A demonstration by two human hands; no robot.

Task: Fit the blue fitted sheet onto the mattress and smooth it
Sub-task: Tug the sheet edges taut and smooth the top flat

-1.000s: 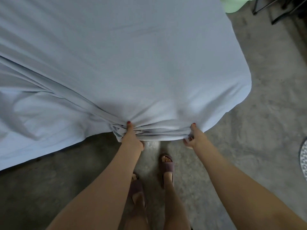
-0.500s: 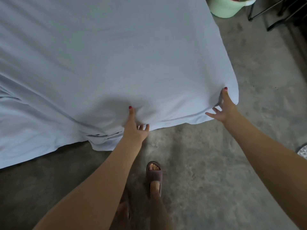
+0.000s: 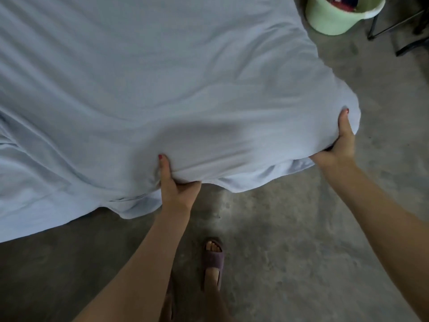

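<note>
Two hands clamped on bed's near edge: left hand [image 3: 177,184] gripping through blue fitted sheet [image 3: 162,89], fingers curled under, thumb on top; right hand [image 3: 341,141] cupping near-right corner likewise. Sheet draped over mattress [image 3: 267,145], hem hanging loose left of left hand. Judged light, soft, stretchy; best held at elastic hem. Beyond bed: green bucket [image 3: 334,18].

Matt cloth sheet [image 3: 162,77] (softly creased), rough concrete floor [image 3: 290,228], seemingly plastic bucket [image 3: 329,19].
</note>
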